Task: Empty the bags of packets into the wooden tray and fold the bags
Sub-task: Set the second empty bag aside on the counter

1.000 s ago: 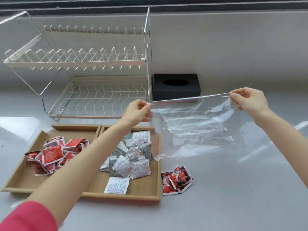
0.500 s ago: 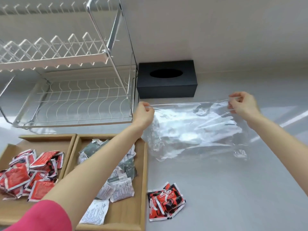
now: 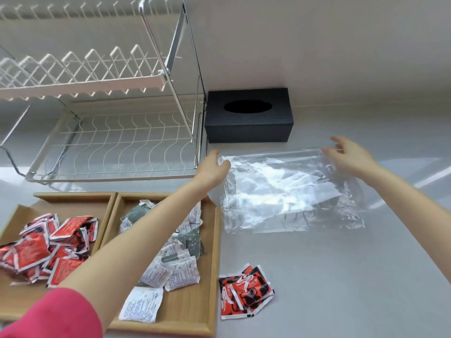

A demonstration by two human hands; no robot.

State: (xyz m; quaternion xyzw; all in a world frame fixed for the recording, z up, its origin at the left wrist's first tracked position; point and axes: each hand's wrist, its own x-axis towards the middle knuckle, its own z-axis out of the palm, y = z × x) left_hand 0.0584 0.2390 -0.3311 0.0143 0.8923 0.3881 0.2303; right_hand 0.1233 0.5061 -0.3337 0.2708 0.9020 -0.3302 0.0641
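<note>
An empty clear plastic bag point(image 3: 288, 196) lies spread flat on the grey counter, right of the wooden tray point(image 3: 215, 250). My left hand point(image 3: 213, 168) pinches the bag's far left corner. My right hand point(image 3: 349, 154) rests at the far right corner with its fingers spread apart. The tray's left compartment holds several red packets point(image 3: 46, 247). Its right compartment holds several white and green packets point(image 3: 175, 259), partly hidden by my left forearm.
A few red and black packets point(image 3: 246, 291) lie on the counter just right of the tray's front corner. A black tissue box point(image 3: 249, 115) stands against the wall behind the bag. A two-tier wire dish rack point(image 3: 117, 142) stands behind the tray.
The bag has come down from being held stretched in the air to lying flat on the counter. My right hand's fingers have spread at its corner. The view has moved closer.
</note>
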